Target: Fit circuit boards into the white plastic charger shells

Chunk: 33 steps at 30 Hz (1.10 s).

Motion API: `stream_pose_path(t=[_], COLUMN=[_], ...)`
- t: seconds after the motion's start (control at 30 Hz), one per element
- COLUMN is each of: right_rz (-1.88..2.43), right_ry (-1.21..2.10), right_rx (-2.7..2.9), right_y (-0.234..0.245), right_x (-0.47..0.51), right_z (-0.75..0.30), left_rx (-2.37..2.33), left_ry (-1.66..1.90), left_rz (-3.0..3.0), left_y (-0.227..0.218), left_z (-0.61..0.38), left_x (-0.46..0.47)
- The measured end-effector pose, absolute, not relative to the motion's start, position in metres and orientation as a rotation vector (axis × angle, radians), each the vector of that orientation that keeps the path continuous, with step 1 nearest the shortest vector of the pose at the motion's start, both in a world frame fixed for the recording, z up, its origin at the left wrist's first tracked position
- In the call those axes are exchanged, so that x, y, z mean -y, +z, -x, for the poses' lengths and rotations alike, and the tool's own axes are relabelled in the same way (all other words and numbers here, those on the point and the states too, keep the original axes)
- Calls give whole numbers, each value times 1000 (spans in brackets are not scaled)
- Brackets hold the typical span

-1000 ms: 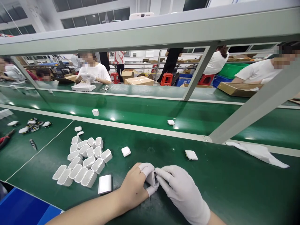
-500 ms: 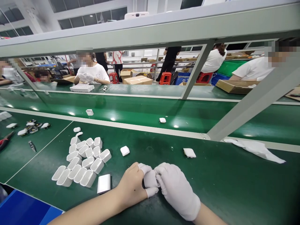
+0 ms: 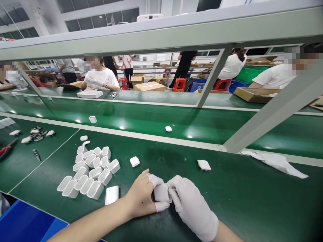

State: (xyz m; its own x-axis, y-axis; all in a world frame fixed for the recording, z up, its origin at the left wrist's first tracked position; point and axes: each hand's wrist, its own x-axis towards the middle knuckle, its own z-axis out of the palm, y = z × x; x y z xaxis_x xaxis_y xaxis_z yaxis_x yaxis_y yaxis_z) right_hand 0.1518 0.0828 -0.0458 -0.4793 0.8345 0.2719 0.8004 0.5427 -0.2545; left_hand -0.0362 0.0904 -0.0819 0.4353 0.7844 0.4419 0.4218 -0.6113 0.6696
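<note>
My left hand (image 3: 142,196), bare but for white finger cots, and my right hand (image 3: 191,205) in a white glove meet low in the middle. Both pinch one small white plastic part (image 3: 161,192), which is mostly hidden between the fingers. A cluster of several open white plastic housings (image 3: 87,171) stands to the left of my left hand. One flat white housing (image 3: 111,195) lies just beside my left wrist. Two single white parts lie farther back on the green mat: a white part (image 3: 134,161) and another white part (image 3: 204,165).
A white cloth (image 3: 276,163) lies at the right by a grey frame strut (image 3: 272,111). Two white parts (image 3: 168,129) ride the conveyor belt (image 3: 151,117) behind. Tools and small pieces (image 3: 35,136) lie far left. Other people sit across the line.
My hands have stayed together on the small white part, shifting only slightly. The two white parts on the belt have travelled to the left.
</note>
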Motion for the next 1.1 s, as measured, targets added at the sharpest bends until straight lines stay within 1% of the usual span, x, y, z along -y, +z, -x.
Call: stream_pose_path(t=[0.1,0.2,0.23,0.33,0.4,0.53,0.7,0.83,0.93,1.0,1.1], right_rz=[1350,1357,1358,1360,1335,1268,1320,1340,1378,1338,1178], right_ry=[328,533,516,311,259,292,310,497,638,662,610], right_rx=[2398,2383,2392,2434,2427,2373,2321,2254,2086,2016,2020], right_y=[-44,-44,-45,-49,-51,-53,-51,-42,-32,-26,-24], right_x=[-83,-83,-84,-85,-85,-84,-82,-83,-83,-81,-77], right_z=[-153,-156,-157,-157,-156,-153,-151,-153,-158,-160,-160], left_rx=[-1076,-1041,-1027,-1087,-1144,-1102,-1055,-1042,-1142,-1147,-973], left_ry=[982,949,941,926,935,979,1020,1093,1123,1135,1168], left_rz=[-2112,-2065,-2066,-2069,-2092,-2165,-2093,-2139,-2049,-1943,-1918], left_y=[-81,-81,-81,-82,-81,-76,-71,-71,-66,-62,-60], left_z=[36,33,32,29,29,34,37,42,51,55,51], left_x=[-91,-90,-89,-86,-84,-86,-89,-92,-98,-100,-94])
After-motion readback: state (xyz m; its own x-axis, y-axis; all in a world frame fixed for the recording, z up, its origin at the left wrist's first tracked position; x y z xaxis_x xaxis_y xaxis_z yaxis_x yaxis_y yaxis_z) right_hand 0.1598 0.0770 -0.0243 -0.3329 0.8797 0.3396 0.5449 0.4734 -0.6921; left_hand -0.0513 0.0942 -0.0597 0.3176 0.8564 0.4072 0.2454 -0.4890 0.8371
